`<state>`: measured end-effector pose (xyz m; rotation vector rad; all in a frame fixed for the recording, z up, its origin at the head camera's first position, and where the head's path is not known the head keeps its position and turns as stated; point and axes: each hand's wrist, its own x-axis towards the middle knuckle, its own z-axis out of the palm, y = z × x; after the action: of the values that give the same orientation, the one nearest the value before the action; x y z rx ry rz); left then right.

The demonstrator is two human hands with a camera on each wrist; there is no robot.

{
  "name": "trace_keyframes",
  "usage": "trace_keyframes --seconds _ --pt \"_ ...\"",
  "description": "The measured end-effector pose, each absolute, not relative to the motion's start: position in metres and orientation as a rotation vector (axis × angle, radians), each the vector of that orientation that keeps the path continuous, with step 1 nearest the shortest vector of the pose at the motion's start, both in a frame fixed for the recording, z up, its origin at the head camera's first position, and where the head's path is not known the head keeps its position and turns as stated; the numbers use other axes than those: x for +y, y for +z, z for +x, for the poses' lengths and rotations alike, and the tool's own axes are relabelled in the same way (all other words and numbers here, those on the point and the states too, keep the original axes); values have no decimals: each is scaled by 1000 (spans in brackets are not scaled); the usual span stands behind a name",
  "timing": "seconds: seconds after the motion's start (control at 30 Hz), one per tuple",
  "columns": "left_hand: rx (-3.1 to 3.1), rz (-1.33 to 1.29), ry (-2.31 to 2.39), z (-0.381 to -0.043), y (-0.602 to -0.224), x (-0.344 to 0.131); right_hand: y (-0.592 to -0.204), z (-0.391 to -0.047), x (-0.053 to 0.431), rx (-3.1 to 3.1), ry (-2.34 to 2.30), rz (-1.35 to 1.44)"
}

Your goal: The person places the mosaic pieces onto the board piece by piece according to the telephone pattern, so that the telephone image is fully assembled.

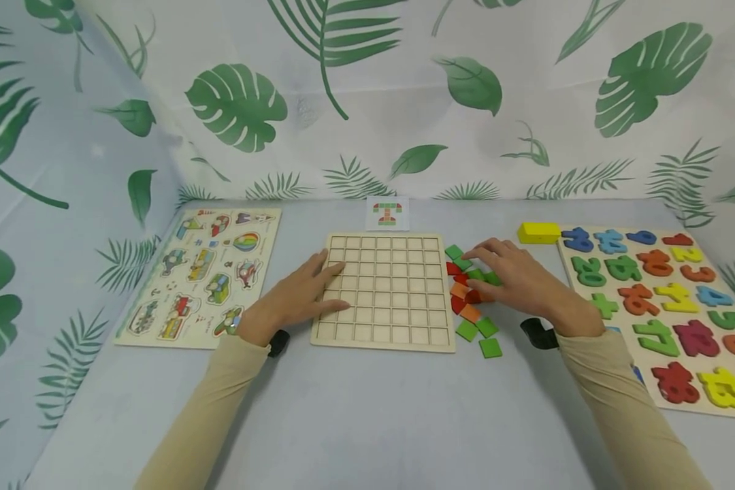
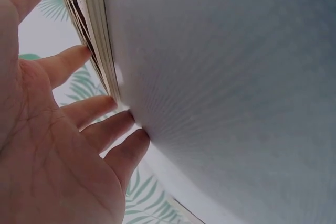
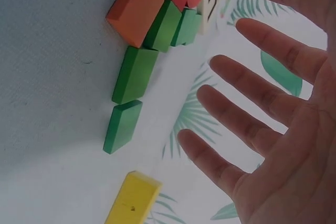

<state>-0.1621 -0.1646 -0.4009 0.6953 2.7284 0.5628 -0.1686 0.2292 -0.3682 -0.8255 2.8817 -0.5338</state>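
A wooden grid board [image 1: 382, 292] of square cells lies in the middle of the table. At its left edge my left hand [image 1: 300, 292] rests with fingers spread; in the left wrist view some fingertips touch the board's side and the tabletop. Over the tiles right of the board hovers my right hand [image 1: 514, 279], its fingers loosely extended and holding nothing. Beneath and beside it are green tiles [image 1: 491, 348], orange tiles [image 1: 470, 313] and red pieces [image 1: 453, 269]. The right wrist view shows the fingers apart from a green tile [image 3: 123, 127].
A pattern card [image 1: 388, 214] sits behind the board. Beyond my right hand is a yellow block [image 1: 539, 233], next to a number puzzle board [image 1: 646, 275]. A picture puzzle board [image 1: 199, 272] lies at the left. Leaf-printed cloth [image 1: 367, 136] rises behind the table.
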Motion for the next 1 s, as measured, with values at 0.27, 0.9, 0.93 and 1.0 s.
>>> trace_keyframes --seconds 0.27,0.9,0.93,1.0 --pt "2730 672 551 -164 -402 -165 -369 -169 231 2884 -542 -827" --pt "2746 694 590 -159 -403 -166 -376 -190 199 2849 -457 -842" --pt "2746 692 587 -159 -403 -167 -377 -191 197 2845 -452 -831" --pt "2744 692 582 -160 -404 -167 -379 -194 193 2838 -450 -816"
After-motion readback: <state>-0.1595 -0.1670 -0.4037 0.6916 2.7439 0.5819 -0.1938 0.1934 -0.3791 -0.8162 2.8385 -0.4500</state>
